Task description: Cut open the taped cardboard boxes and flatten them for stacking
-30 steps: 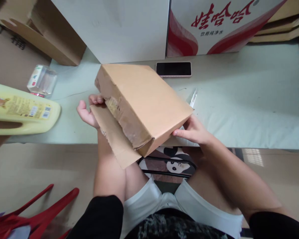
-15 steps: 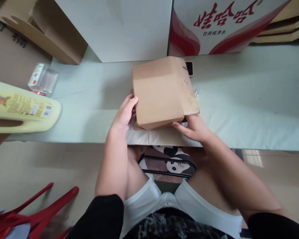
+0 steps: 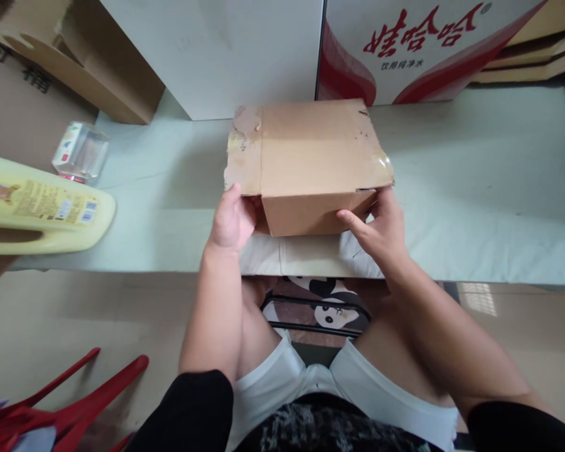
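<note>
Both hands on the box (image 3: 306, 157) at the table's (image 3: 452, 207) near edge
My left hand (image 3: 230, 220) and right hand (image 3: 379, 226) were apart, each clamped on a near corner of the box; I judged an uneven pull could rip the torn left flap (image 3: 242, 150) further or tip the box off the table

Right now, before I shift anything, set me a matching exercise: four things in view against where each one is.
Things:
1. cardboard box
2. yellow bottle
3. red-and-white carton
4. red plastic chair

Places:
A. on the floor, lower left
B. standing at the back of the table, right of middle
C. held between the left hand and right hand
D. lying on its side at the far left

Pairs: 1-C, 2-D, 3-B, 4-A
</note>
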Demonstrator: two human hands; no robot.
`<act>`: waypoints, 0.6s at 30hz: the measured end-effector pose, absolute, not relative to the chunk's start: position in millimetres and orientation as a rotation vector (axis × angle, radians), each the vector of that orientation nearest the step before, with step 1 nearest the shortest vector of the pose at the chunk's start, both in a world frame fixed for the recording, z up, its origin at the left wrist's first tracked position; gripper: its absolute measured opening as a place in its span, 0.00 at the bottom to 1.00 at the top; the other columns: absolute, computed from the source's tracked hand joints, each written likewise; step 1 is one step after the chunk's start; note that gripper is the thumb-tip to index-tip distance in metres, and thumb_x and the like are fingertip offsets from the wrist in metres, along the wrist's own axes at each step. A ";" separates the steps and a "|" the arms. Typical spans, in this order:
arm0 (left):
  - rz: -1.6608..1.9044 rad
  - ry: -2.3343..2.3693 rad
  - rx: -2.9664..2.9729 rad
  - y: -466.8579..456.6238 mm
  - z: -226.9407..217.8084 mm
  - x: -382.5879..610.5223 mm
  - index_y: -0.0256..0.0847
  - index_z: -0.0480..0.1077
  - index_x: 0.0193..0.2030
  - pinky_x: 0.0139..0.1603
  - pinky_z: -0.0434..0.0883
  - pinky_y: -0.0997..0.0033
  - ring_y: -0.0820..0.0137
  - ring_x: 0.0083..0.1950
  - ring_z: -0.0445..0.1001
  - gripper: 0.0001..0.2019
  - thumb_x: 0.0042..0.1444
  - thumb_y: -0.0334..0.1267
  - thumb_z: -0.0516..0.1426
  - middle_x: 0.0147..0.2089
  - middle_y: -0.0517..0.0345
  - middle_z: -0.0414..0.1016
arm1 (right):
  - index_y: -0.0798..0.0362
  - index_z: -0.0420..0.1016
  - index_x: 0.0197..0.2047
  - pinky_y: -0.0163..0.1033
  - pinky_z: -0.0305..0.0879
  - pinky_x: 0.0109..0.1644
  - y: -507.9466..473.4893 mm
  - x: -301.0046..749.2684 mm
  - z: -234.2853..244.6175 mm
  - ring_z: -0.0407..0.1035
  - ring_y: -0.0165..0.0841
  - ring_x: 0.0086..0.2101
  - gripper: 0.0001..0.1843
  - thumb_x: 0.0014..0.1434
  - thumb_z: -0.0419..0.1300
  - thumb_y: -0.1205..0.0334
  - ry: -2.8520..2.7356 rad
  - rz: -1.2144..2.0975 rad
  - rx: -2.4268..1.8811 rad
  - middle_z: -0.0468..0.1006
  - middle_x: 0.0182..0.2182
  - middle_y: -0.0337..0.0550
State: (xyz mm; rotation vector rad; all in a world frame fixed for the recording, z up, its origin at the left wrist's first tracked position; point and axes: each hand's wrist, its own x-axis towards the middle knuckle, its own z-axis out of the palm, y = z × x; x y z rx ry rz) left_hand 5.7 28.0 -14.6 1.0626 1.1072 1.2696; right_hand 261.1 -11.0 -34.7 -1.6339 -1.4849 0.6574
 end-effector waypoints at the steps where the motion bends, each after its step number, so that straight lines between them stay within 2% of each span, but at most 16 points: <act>1: 1.293 1.136 1.094 29.0 -19.3 7.0 0.48 0.76 0.46 0.63 0.71 0.52 0.53 0.68 0.70 0.30 0.50 0.70 0.57 0.54 0.49 0.80 | 0.49 0.70 0.54 0.49 0.73 0.38 -11.9 260.4 -33.8 0.72 0.41 0.35 0.34 0.53 0.65 0.35 -1.457 0.677 -1.603 0.77 0.38 0.47; 4: 1.371 1.273 1.167 32.2 -33.0 1.5 0.48 0.76 0.47 0.64 0.71 0.57 0.57 0.66 0.72 0.30 0.51 0.71 0.58 0.52 0.51 0.80 | 0.49 0.72 0.48 0.46 0.72 0.38 -13.8 259.2 -30.2 0.71 0.38 0.34 0.24 0.58 0.61 0.39 -1.372 0.730 -1.527 0.76 0.34 0.43; 6: 1.329 1.342 1.167 31.7 -35.9 -6.7 0.45 0.77 0.44 0.59 0.75 0.59 0.57 0.59 0.77 0.30 0.50 0.70 0.61 0.45 0.51 0.82 | 0.49 0.73 0.41 0.44 0.71 0.37 -13.7 260.0 -27.4 0.69 0.36 0.32 0.20 0.61 0.58 0.40 -1.324 0.728 -1.514 0.73 0.30 0.41; 9: 1.103 1.276 1.129 26.2 -28.7 -16.9 0.42 0.77 0.37 0.50 0.79 0.57 0.55 0.49 0.81 0.30 0.43 0.69 0.66 0.36 0.50 0.81 | 0.49 0.70 0.31 0.41 0.68 0.32 -11.8 263.0 -25.1 0.68 0.34 0.29 0.24 0.61 0.57 0.36 -1.219 0.720 -1.527 0.69 0.24 0.39; 11: 0.973 1.195 1.140 21.7 -21.2 -19.8 0.41 0.78 0.36 0.52 0.79 0.54 0.53 0.50 0.81 0.30 0.42 0.69 0.67 0.37 0.48 0.82 | 0.49 0.68 0.26 0.39 0.65 0.28 -11.1 265.5 -25.2 0.67 0.34 0.26 0.29 0.60 0.55 0.32 -1.156 0.748 -1.546 0.66 0.20 0.39; 14: 0.871 1.159 1.207 16.9 -13.9 -20.3 0.42 0.79 0.39 0.63 0.74 0.49 0.51 0.58 0.78 0.29 0.44 0.68 0.67 0.44 0.46 0.84 | 0.49 0.65 0.22 0.39 0.62 0.23 -13.1 269.6 -27.6 0.66 0.34 0.23 0.31 0.58 0.57 0.29 -1.083 0.791 -1.569 0.64 0.18 0.39; 16: 0.781 1.119 1.257 14.9 -11.8 -20.9 0.43 0.80 0.41 0.66 0.72 0.47 0.51 0.61 0.77 0.29 0.47 0.68 0.65 0.47 0.45 0.84 | 0.49 0.68 0.25 0.40 0.65 0.25 -15.6 272.7 -31.3 0.70 0.36 0.26 0.28 0.58 0.59 0.32 -1.040 0.797 -1.575 0.69 0.21 0.41; 18: 0.683 1.042 1.297 13.0 -10.5 -23.5 0.44 0.81 0.41 0.65 0.74 0.47 0.52 0.59 0.79 0.27 0.48 0.66 0.66 0.45 0.46 0.84 | 0.48 0.73 0.30 0.43 0.70 0.29 -17.2 275.7 -36.7 0.74 0.40 0.32 0.23 0.59 0.59 0.36 -1.028 0.787 -1.559 0.75 0.27 0.43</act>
